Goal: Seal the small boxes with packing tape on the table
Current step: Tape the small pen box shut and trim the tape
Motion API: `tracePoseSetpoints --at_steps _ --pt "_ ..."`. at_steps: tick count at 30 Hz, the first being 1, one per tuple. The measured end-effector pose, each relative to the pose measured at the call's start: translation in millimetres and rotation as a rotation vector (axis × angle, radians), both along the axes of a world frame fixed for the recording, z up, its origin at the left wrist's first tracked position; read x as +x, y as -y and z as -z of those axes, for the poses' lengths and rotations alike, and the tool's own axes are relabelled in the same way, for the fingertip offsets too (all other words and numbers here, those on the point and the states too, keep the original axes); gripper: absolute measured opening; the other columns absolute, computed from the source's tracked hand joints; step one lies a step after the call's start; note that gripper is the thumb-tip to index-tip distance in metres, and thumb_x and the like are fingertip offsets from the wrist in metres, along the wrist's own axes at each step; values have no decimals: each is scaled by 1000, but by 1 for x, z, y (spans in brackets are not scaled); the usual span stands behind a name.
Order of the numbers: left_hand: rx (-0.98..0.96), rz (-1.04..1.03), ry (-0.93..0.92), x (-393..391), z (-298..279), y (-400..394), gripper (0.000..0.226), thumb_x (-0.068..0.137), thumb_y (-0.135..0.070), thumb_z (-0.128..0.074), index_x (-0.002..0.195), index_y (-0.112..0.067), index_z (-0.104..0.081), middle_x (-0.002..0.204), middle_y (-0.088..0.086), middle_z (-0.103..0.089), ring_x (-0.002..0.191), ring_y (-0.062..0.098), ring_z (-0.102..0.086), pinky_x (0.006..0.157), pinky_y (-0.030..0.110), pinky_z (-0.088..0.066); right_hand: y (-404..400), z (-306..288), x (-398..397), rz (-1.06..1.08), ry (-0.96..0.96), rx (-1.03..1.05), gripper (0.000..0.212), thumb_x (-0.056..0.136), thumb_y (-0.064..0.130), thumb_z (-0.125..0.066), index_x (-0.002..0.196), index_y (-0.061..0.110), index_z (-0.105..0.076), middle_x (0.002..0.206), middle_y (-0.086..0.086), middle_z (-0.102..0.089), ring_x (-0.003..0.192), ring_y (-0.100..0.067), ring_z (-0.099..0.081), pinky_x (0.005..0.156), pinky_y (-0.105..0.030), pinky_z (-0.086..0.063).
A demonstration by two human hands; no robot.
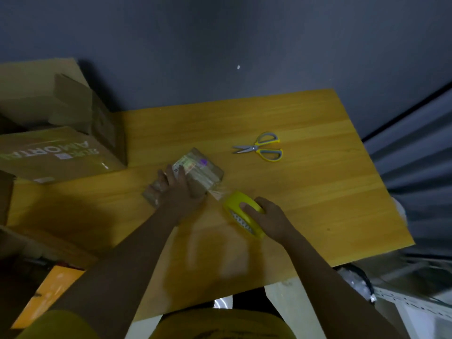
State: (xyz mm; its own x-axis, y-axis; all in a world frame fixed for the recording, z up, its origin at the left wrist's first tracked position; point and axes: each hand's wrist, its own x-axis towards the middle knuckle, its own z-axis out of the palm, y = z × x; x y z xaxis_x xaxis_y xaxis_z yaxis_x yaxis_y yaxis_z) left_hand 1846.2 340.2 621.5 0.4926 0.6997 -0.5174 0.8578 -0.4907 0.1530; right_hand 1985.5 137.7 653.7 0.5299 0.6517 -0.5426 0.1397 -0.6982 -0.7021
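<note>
the left hand [179, 189] lies flat with fingers spread, pressing down on the small cardboard box [193, 171] near the middle of the wooden table [305, 192]. the right hand [265, 217] curls round a yellow tape dispenser [241, 210] just right of the box, a clear strip of packing tape [217, 192] stretched between them. both forearms reach forward. yellow-handled scissors [260, 148] lie farther right, well apart

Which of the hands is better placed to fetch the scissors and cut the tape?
Probably the right hand. It grips the tape roll on the side of the table where the scissors lie, while the left hand presses flat on the small box, steadying it.
</note>
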Motion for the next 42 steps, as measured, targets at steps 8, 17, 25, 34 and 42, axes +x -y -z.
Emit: tracePoseSetpoints --at_steps 8,17,25,34,42 --pt "101 76 -124 6 -1 2 118 69 -75 -62 150 -22 5 153 23 5 141 41 -5 108 62 -20 -2 7 4 39 -65 26 57 82 61 -62 87 4 -69 83 -19 -69 77 -29 -68 68 -42 -52" --pt "-549 -64 124 -4 -27 -26 108 73 -73 -58 155 -25 -4 158 2 -22 138 28 -34 104 39 -38 -12 -18 11 155 32 223 47 87 38 -68 73 -6 -58 63 -7 -46 56 -10 -44 56 -29 -34" --pt "-483 -13 198 -11 -35 -32 71 88 -64 -48 144 -21 -39 139 6 -31 118 28 -43 96 36 -42 -24 -40 8 120 104 345 44 85 37 -72 71 -3 -60 60 -3 -44 55 -7 -41 54 -25 -35" --pt "-457 -83 368 -16 -41 -26 51 102 -43 -35 145 -26 -14 132 16 -47 85 30 -58 66 35 -44 -46 -39 -14 122 177 308 47 85 45 -69 59 13 -47 53 2 -37 49 -11 -39 52 -30 -31" --pt "167 128 362 -15 -40 -12 40 102 -29 -39 141 -20 -36 139 8 -42 124 29 -40 96 43 -42 -70 -40 -14 157 177 287 51 84 50 -68 65 4 -59 57 -5 -49 53 -15 -49 55 -30 -35"
